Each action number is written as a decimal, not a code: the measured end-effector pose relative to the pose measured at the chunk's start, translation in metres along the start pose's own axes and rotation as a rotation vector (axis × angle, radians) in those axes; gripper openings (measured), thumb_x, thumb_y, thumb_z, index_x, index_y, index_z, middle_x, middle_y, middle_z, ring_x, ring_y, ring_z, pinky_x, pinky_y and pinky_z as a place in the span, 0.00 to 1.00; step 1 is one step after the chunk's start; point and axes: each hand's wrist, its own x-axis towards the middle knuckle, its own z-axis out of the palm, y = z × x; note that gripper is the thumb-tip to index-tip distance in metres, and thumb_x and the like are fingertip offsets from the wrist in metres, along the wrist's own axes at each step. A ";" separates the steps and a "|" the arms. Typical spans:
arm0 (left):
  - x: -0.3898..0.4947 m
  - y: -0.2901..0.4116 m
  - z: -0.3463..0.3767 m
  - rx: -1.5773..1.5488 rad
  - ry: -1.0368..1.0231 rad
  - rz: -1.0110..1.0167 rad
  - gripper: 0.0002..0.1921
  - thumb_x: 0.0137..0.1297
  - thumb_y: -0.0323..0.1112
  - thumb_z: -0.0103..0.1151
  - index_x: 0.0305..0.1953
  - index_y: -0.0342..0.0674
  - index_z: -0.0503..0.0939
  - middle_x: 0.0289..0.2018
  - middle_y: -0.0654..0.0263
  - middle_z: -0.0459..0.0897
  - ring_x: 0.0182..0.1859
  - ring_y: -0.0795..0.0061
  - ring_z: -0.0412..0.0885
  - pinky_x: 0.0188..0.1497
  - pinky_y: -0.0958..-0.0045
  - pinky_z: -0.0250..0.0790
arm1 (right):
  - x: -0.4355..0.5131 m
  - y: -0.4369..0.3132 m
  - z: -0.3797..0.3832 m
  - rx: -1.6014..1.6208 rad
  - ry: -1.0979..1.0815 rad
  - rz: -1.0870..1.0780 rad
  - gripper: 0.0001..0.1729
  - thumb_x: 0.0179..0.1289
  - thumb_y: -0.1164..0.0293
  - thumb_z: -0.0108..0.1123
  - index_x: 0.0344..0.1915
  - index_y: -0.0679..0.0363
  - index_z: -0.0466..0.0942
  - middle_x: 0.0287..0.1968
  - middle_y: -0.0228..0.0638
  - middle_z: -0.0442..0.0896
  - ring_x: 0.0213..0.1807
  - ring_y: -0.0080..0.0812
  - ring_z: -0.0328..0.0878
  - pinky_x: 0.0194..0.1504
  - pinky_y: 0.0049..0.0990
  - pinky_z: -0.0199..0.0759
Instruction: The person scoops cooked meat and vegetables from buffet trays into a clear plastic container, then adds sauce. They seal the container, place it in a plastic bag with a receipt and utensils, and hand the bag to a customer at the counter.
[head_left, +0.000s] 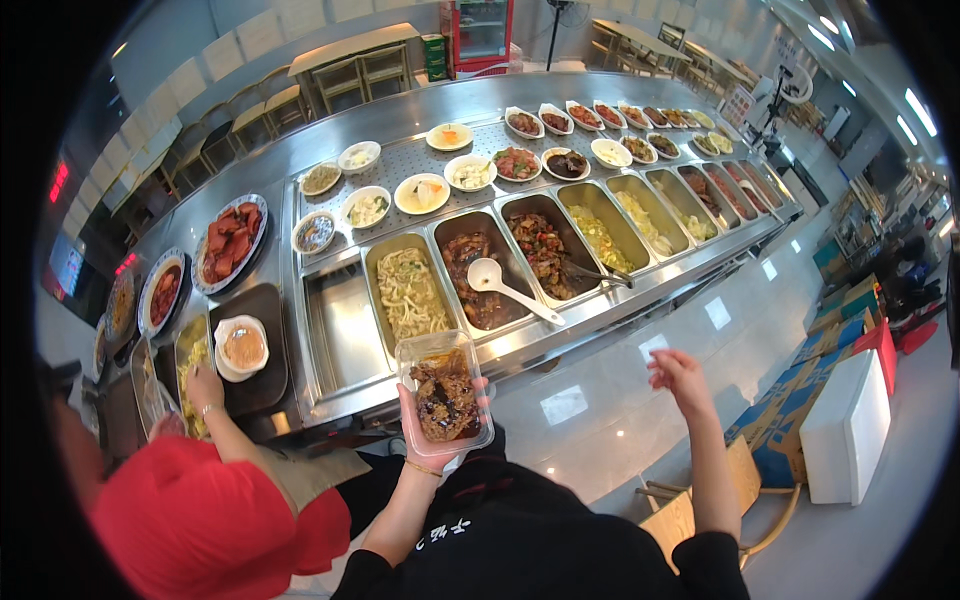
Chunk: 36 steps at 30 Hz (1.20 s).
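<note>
A clear plastic takeaway container (444, 394) of braised meat in dark sauce rests in my left hand (420, 442), in front of the steel serving counter. My right hand (679, 379) is raised over the floor to the right, fingers apart and holding nothing. Beyond the container, a white ladle (514, 289) lies across a steel pan of meat in brown sauce (480, 244). Tongs (600, 276) rest in the neighbouring pan of chopped meat (538, 251). On the other side, a pan of noodle-like strips in sauce (409, 289) adjoins a bare steel well (341, 330).
Close at my left, a co-worker in a red cap (202, 517) reaches into a food pan (196, 360). Small filled bowls (470, 173) line the counter. Right of me are a wooden chair (679, 517), a white foam box (847, 431) and cardboard boxes (780, 442).
</note>
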 end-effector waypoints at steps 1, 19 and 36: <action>0.010 0.006 0.001 0.010 0.029 0.010 0.46 0.58 0.75 0.35 0.65 0.41 0.60 0.56 0.45 0.70 0.49 0.50 0.75 0.48 0.53 0.70 | 0.022 -0.011 0.008 0.001 -0.025 -0.003 0.13 0.65 0.70 0.55 0.46 0.67 0.77 0.34 0.37 0.81 0.27 0.25 0.78 0.30 0.22 0.73; 0.127 0.055 0.028 0.179 0.369 0.692 0.41 0.58 0.68 0.50 0.62 0.41 0.65 0.48 0.45 0.78 0.42 0.54 0.81 0.42 0.61 0.78 | 0.409 -0.107 0.049 -0.130 -0.014 0.146 0.10 0.61 0.72 0.55 0.40 0.67 0.75 0.30 0.39 0.81 0.27 0.28 0.79 0.24 0.25 0.73; 0.180 0.019 0.036 0.091 0.393 0.810 0.41 0.57 0.68 0.52 0.63 0.44 0.65 0.51 0.47 0.76 0.45 0.52 0.80 0.45 0.56 0.75 | 0.642 -0.078 -0.040 0.333 -0.031 0.270 0.18 0.61 0.77 0.43 0.52 0.61 0.68 0.36 0.46 0.82 0.33 0.41 0.82 0.32 0.40 0.80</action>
